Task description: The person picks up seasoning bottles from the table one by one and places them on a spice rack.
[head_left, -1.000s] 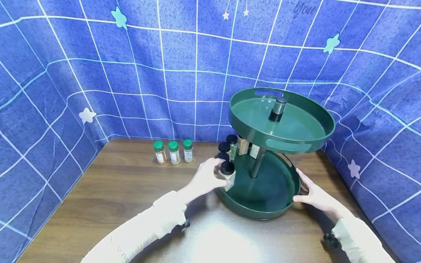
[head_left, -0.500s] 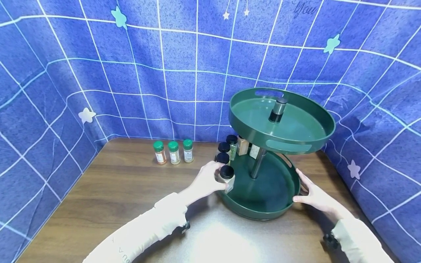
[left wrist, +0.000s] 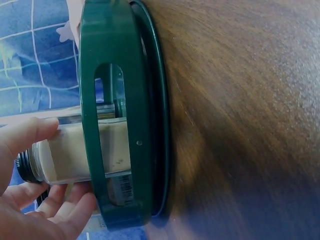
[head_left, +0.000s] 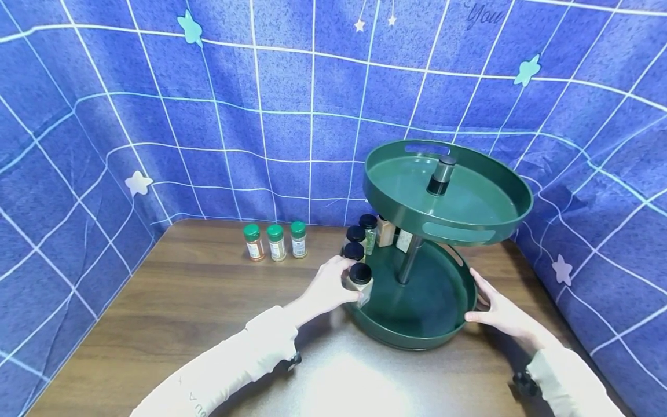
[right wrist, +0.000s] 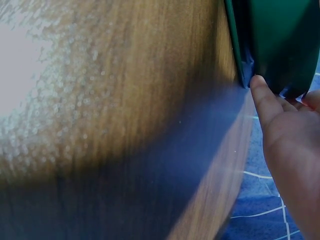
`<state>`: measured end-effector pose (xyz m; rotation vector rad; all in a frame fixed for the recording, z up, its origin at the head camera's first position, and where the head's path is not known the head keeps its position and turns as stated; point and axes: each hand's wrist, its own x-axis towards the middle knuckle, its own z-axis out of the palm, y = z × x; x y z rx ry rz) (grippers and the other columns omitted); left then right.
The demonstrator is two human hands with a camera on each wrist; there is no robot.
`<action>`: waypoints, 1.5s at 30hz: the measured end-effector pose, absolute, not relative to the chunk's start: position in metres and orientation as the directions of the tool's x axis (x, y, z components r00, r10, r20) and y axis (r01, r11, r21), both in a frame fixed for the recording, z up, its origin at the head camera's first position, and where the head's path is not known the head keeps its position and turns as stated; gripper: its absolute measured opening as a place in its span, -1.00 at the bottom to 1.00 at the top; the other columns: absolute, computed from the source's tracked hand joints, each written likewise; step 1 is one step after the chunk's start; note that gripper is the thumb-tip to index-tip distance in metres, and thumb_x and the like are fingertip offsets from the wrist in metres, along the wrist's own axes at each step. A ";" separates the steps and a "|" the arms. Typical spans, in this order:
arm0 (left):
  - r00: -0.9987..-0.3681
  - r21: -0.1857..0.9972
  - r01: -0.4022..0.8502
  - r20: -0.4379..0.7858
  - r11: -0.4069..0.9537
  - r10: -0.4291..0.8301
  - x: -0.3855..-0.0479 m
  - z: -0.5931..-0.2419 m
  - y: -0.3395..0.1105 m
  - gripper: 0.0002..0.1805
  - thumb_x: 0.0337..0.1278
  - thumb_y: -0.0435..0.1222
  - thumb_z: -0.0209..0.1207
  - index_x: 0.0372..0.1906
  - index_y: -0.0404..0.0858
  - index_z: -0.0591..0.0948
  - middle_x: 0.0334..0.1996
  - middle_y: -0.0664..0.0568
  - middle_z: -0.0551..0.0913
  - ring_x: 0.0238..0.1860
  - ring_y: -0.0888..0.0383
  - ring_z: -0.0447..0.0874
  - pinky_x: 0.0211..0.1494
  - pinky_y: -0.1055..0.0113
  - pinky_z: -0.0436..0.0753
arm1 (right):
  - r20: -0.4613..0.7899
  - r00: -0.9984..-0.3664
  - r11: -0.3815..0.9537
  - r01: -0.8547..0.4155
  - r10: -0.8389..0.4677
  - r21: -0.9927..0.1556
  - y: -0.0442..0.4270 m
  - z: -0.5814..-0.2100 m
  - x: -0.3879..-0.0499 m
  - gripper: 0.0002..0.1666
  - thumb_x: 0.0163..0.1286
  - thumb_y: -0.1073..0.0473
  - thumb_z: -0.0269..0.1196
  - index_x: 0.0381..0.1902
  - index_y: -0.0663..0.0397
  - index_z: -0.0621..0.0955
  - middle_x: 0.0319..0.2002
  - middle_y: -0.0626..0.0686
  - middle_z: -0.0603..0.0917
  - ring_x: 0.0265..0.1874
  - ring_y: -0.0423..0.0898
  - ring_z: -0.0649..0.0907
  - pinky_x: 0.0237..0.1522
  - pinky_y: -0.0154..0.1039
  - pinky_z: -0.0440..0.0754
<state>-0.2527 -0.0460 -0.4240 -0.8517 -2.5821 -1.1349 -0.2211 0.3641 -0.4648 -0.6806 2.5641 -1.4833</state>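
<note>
Head view: the left hand (head_left: 327, 286) pinches a jar (head_left: 366, 289) inside the lower left rim of the rack (head_left: 427, 310); the right hand (head_left: 497, 310), fingers spread, touches its lower right rim. Above it, the curtain (head_left: 333, 90) reads "You".

I'm seeing three shakers (head_left: 276, 243) standing centre-left — a tiered tray (head_left: 403, 212) sitting centre-right, jars (head_left: 369, 234) lining its lower tier (head_left: 429, 307) leftward.
</note>
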 end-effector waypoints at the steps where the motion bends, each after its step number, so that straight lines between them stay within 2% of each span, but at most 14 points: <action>1: -0.814 0.611 0.579 0.393 0.540 0.428 -0.252 -0.424 -0.046 -0.37 -0.36 -0.22 0.48 0.01 -0.26 0.59 -0.22 -0.03 0.58 -0.25 0.15 0.51 -0.19 0.35 0.53 | 0.134 -0.894 0.418 -0.327 -0.428 -0.848 0.364 -0.465 -0.221 0.16 0.15 0.38 0.31 0.46 0.29 -0.21 0.40 0.49 -0.20 0.27 -0.56 0.12 0.08 -0.70 0.24; 2: -0.812 0.610 0.581 0.396 0.538 0.429 -0.252 -0.424 -0.046 -0.37 -0.36 -0.22 0.48 0.01 -0.27 0.59 -0.22 -0.03 0.57 -0.25 0.15 0.51 -0.19 0.34 0.53 | 0.137 -0.893 0.412 -0.329 -0.429 -0.850 0.365 -0.466 -0.221 0.17 0.15 0.39 0.31 0.46 0.29 -0.21 0.40 0.49 -0.20 0.28 -0.56 0.12 0.08 -0.70 0.24; 3: -0.811 0.611 0.584 0.399 0.534 0.428 -0.252 -0.424 -0.046 -0.37 -0.36 -0.22 0.48 0.01 -0.27 0.58 -0.22 -0.03 0.57 -0.25 0.15 0.51 -0.19 0.34 0.54 | 0.142 -0.891 0.404 -0.332 -0.432 -0.853 0.365 -0.467 -0.222 0.17 0.15 0.40 0.31 0.46 0.29 -0.22 0.40 0.49 -0.21 0.22 -0.65 0.12 0.07 -0.70 0.24; 13: -0.826 0.681 0.552 0.368 0.481 0.426 -0.248 -0.423 -0.049 -0.30 -0.33 -0.25 0.47 0.09 -0.33 0.52 -0.11 -0.10 0.56 -0.15 0.05 0.59 -0.06 0.25 0.60 | 0.130 -0.897 0.423 -0.322 -0.422 -0.847 0.365 -0.466 -0.221 0.17 0.15 0.38 0.31 0.46 0.27 -0.21 0.41 0.47 -0.21 0.21 -0.61 0.14 0.08 -0.71 0.23; 15: -0.837 0.709 0.529 0.345 0.466 0.424 -0.246 -0.422 -0.050 -0.27 -0.30 -0.26 0.47 0.13 -0.35 0.49 -0.08 -0.12 0.56 -0.13 0.03 0.61 -0.03 0.20 0.61 | 0.124 -0.899 0.434 -0.319 -0.421 -0.842 0.365 -0.465 -0.221 0.16 0.16 0.37 0.31 0.47 0.25 -0.21 0.41 0.47 -0.20 0.29 -0.47 0.14 0.09 -0.70 0.23; 17: -0.842 0.731 0.516 0.336 0.446 0.423 -0.244 -0.420 -0.052 -0.27 -0.27 -0.28 0.45 0.15 -0.37 0.47 -0.06 -0.15 0.56 -0.12 0.00 0.62 -0.02 0.13 0.61 | 0.120 -0.901 0.447 -0.318 -0.418 -0.836 0.365 -0.465 -0.221 0.16 0.16 0.37 0.31 0.47 0.25 -0.21 0.42 0.46 -0.19 0.35 -0.23 0.13 0.09 -0.70 0.24; 21: -0.850 0.772 0.494 0.332 0.401 0.409 -0.240 -0.418 -0.055 -0.31 -0.21 -0.33 0.41 0.16 -0.35 0.46 -0.05 -0.17 0.56 -0.09 -0.05 0.63 -0.03 0.04 0.61 | 0.108 -0.901 0.454 -0.311 -0.419 -0.835 0.365 -0.465 -0.222 0.16 0.17 0.37 0.31 0.47 0.24 -0.22 0.42 0.45 -0.20 0.35 0.21 0.06 0.08 -0.70 0.24; 26: -0.868 0.799 0.466 0.330 0.380 0.369 -0.236 -0.416 -0.059 -0.34 -0.15 -0.32 0.40 0.16 -0.31 0.46 0.00 -0.15 0.56 -0.03 -0.08 0.61 0.01 0.00 0.59 | 0.103 -0.900 0.448 -0.307 -0.423 -0.840 0.365 -0.464 -0.222 0.16 0.17 0.38 0.30 0.47 0.24 -0.22 0.42 0.45 -0.21 0.33 0.35 0.01 0.08 -0.70 0.24; 30: -0.881 0.788 0.453 0.324 0.417 0.344 -0.232 -0.415 -0.063 -0.31 -0.14 -0.27 0.40 0.20 -0.31 0.43 0.10 -0.18 0.51 0.09 -0.14 0.53 0.18 0.01 0.49 | 0.107 -0.900 0.442 -0.307 -0.423 -0.843 0.365 -0.464 -0.221 0.16 0.17 0.38 0.30 0.47 0.23 -0.22 0.42 0.45 -0.21 0.35 0.25 0.02 0.09 -0.70 0.24; 35: -0.889 0.775 0.441 0.311 0.451 0.335 -0.225 -0.415 -0.067 -0.27 -0.10 -0.23 0.38 0.25 -0.28 0.39 0.18 -0.16 0.45 0.19 -0.15 0.43 0.25 0.01 0.42 | 0.115 -0.900 0.432 -0.310 -0.421 -0.847 0.364 -0.465 -0.221 0.15 0.17 0.37 0.30 0.47 0.23 -0.21 0.42 0.46 -0.20 0.37 -0.17 0.08 0.08 -0.70 0.24; 40: -0.902 0.779 0.416 0.287 0.470 0.323 -0.220 -0.419 -0.070 -0.17 -0.08 -0.17 0.38 0.34 -0.24 0.30 0.29 -0.13 0.36 0.29 -0.10 0.33 0.32 0.00 0.35 | 0.124 -0.898 0.416 -0.313 -0.423 -0.854 0.364 -0.464 -0.221 0.16 0.17 0.37 0.31 0.47 0.24 -0.20 0.41 0.46 -0.20 0.25 -0.56 0.11 0.08 -0.71 0.24; 45: -0.913 0.793 0.387 0.258 0.471 0.316 -0.217 -0.426 -0.070 0.00 -0.11 -0.09 0.39 0.43 -0.24 0.13 0.40 -0.14 0.19 0.40 -0.05 0.16 0.40 -0.02 0.21 | 0.129 -0.894 0.394 -0.314 -0.428 -0.864 0.364 -0.464 -0.220 0.16 0.17 0.38 0.31 0.47 0.23 -0.21 0.40 0.48 -0.23 0.20 -0.63 0.14 0.08 -0.70 0.24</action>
